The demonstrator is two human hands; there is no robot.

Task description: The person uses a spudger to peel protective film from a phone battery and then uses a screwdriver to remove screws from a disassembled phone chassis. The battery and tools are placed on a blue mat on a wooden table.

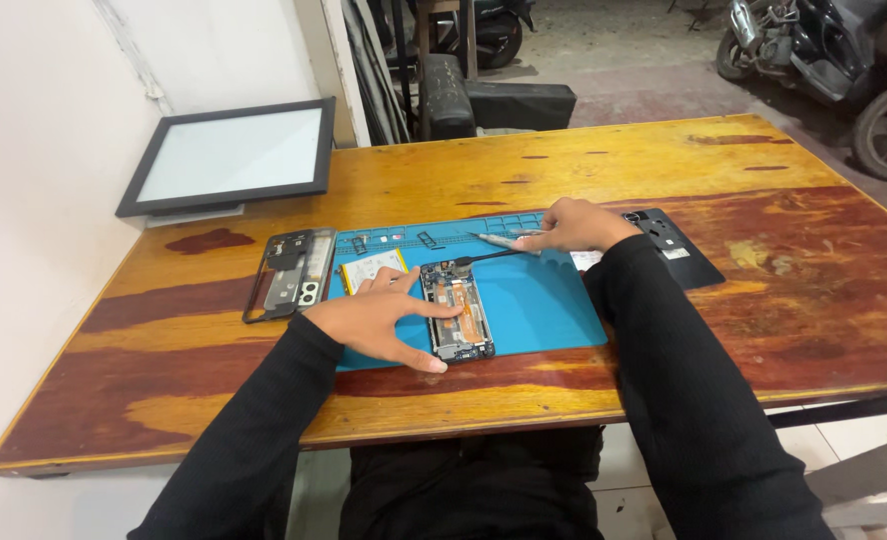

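Long wooden table (564, 170): varnished, glossy, grain streaked amber and dark red, finish worn in patches.

Blue rubbery work mat (544, 305): matt, smooth, moulded small compartments along the far edge.

Opened phone body (456, 310) on the mat: bare metal and circuit parts, dull sheen, orange flex strip showing.

Black plastic phone frame (289, 275): semi-gloss, thin, hollow middle.

Flat black rear cover (679, 250): smooth, slightly shiny plastic or glass; cannot tell which.

Slim silver metal tool (499, 240): bright, polished shaft with a dark tip.

Black knitted cloth sleeves (664, 370): matt, fine ribbed texture.

Dark-framed panel (229, 155) against the wall: matt frame, pale smooth face with soft glare.

Wall (34, 150): flat, chalky white paint.
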